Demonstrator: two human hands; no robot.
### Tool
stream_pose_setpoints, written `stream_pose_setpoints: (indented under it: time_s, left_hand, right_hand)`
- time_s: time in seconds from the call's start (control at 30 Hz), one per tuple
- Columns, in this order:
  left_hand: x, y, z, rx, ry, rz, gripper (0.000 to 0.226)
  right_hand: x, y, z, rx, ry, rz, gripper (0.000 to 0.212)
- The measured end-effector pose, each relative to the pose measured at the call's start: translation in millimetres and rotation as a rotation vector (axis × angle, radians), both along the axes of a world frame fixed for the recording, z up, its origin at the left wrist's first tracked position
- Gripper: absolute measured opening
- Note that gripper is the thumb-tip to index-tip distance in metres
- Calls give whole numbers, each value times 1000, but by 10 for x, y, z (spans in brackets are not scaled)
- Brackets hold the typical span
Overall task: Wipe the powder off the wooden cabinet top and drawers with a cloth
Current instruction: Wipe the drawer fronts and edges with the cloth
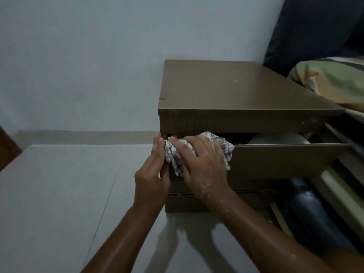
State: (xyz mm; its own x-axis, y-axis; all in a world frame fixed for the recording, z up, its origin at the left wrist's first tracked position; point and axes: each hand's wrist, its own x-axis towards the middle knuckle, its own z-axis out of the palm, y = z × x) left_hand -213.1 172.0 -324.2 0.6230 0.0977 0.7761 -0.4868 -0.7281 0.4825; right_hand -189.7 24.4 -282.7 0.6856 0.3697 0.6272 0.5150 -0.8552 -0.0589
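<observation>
A brown wooden cabinet stands against the pale wall, its top almost free of powder apart from a few specks. Its upper drawer is pulled out toward me. A white checked cloth lies bunched over the left end of the drawer front's top edge. My right hand, dusted with white powder, presses on the cloth. My left hand grips the left corner of the drawer front and touches the cloth's left end. A lower drawer is slightly open below.
A bed with a patterned pillow and a dark headboard is close on the right. Dark items lie in the pulled-out drawers at lower right. Pale tiled floor spreads to the left.
</observation>
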Motion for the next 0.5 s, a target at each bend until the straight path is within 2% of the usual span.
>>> stream_pose_setpoints:
  time_s: [0.2,0.33,0.5]
  left_hand:
    - [15,-109,-15,18,-35,26,57]
    - [24,-135,-63,35,-88,96,53]
    - [62,-120,-110,4,-61,104,51]
  right_hand:
    - [78,-245,-44,114,-121,-7,39]
    - [164,-649,-72,131,-174,-46,34]
    - [269,-1247,-82,165,-249,-79,27]
